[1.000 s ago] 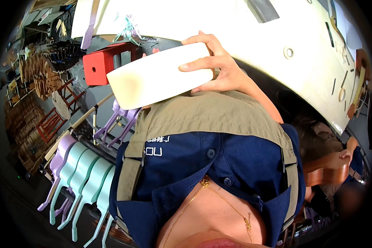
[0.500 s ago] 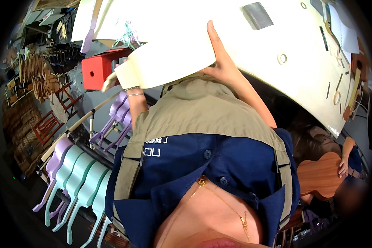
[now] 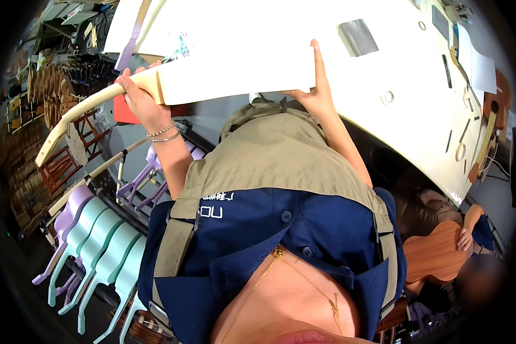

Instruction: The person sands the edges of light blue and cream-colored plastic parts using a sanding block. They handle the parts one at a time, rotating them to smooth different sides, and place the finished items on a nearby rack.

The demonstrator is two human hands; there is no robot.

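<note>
A pale cream ukulele (image 3: 235, 74), without strings that I can make out, is held on its side over the near edge of the white table. Its bent headstock points to the lower left. My left hand (image 3: 146, 106) is wrapped round the neck close to where it joins the body. At the other end, my right hand (image 3: 318, 97) grips the bottom of the body, the thumb on the near side and a finger stretched along the end. The glare hides where the body's upper edge meets the white tabletop.
A dark grey block (image 3: 358, 37), a tape roll (image 3: 383, 98) and a purple-headed neck (image 3: 127, 54) lie on the table. Below it is a red box (image 3: 122, 110). Mint ukuleles (image 3: 106, 241) hang on a rack at left. A co-worker at right holds a brown instrument body (image 3: 433, 249).
The ukulele has turned, so its neck now shows out to the left. My left hand has shifted onto the neck; my right hand stays at the body's end, slightly further right.
</note>
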